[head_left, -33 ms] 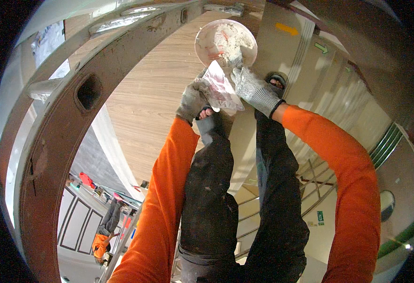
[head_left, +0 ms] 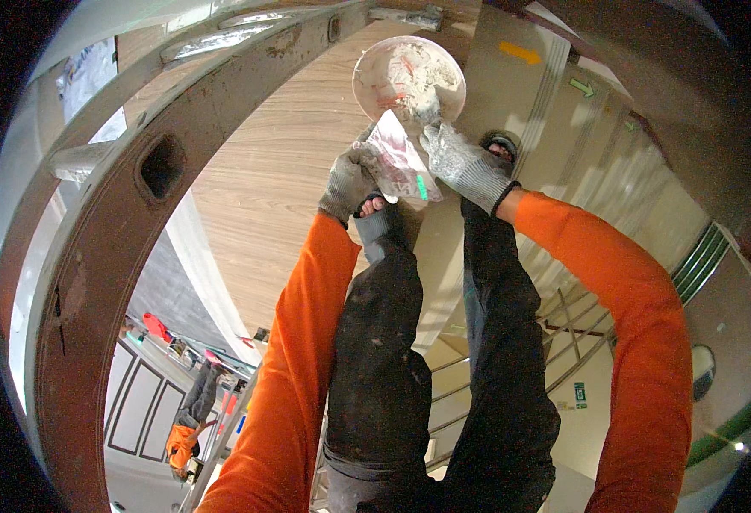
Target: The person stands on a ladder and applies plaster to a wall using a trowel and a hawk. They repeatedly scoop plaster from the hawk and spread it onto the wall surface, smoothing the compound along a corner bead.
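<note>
My left hand (head_left: 350,181), in a grey knit glove, is closed on the edge of a flat whitish plate (head_left: 399,161). Pinkish-white smears cover the plate, and a green patch shows near its lower corner. My right hand (head_left: 462,161), gloved and coated with white paste, is wrapped round a putty knife (head_left: 427,106); its grip is hidden by the fingers. The blade dips into white putty (head_left: 409,73) at the near side of a round, pale bucket (head_left: 363,64). Reddish streaks mark the putty and the bucket's inside.
A brown metal side rail (head_left: 93,248) with oval holes curves along the left. Wood-patterned boards (head_left: 256,162) lie beneath the bucket. My feet stand just nearer than it. Thin metal bars (head_left: 576,333) show at right. A person in orange (head_left: 180,445) is far off, lower left.
The putty knife has shifted slightly toward me in the bucket. The plate has tilted a little, and a green patch now shows on it.
</note>
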The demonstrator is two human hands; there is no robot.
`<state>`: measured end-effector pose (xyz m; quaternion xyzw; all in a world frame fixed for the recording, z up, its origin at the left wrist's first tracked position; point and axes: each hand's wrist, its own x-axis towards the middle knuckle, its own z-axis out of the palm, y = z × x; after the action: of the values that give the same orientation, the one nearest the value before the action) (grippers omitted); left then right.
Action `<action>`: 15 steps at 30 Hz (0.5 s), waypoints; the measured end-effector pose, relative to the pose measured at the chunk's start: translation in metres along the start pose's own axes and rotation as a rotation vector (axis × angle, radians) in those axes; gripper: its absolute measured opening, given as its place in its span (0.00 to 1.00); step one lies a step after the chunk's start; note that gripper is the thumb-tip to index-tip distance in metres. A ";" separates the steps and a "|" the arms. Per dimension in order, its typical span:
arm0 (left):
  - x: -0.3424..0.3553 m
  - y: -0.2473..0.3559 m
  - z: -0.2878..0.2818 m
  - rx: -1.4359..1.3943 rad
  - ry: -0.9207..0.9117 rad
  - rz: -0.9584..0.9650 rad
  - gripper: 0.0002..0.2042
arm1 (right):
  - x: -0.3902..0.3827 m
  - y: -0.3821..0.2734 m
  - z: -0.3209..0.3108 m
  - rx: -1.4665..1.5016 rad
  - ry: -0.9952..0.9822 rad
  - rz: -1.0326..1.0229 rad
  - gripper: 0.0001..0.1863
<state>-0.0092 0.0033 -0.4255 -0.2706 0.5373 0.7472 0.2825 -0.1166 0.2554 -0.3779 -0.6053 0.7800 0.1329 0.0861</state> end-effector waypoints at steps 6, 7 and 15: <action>0.013 0.026 0.024 -0.248 0.009 -0.019 0.25 | 0.004 0.055 -0.011 0.651 -0.114 0.482 0.14; 0.013 0.026 0.023 -0.392 0.040 -0.060 0.25 | 0.001 0.068 -0.011 0.833 -0.121 0.621 0.14; 0.023 -0.001 0.007 -0.327 -0.078 -0.048 0.27 | -0.013 0.118 0.061 0.802 0.159 0.321 0.18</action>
<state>-0.0253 0.0135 -0.4405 -0.2966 0.3904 0.8277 0.2730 -0.2294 0.3140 -0.4202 -0.4033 0.8584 -0.2158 0.2322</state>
